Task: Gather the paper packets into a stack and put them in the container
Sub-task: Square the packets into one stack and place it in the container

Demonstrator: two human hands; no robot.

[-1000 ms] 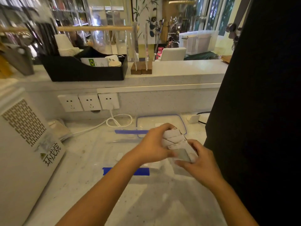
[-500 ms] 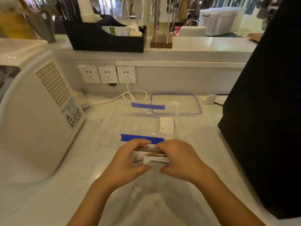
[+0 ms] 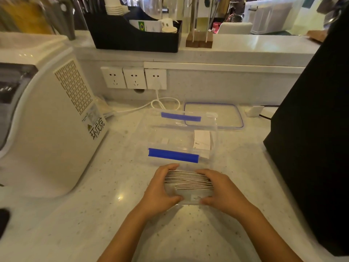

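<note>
Paper packets (image 3: pixel 188 181) squared into a stack between both hands, just in front of the open container (image 3: pixel 177 137).

Left hand (image 3: pixel 160 191) and right hand (image 3: pixel 222 193) each kept a clenched grip on opposite ends of the stack, which stood on edge on the desk (image 3: pixel 75 214), probably so the edges would align before transfer. Inside the clear container, fitted with blue clips (image 3: pixel 173 155), lay one white packet (image 3: pixel 201 139) against its right wall and a small white piece (image 3: pixel 165 140) near the middle. Its lid (image 3: pixel 213 115) rested behind it.
</note>
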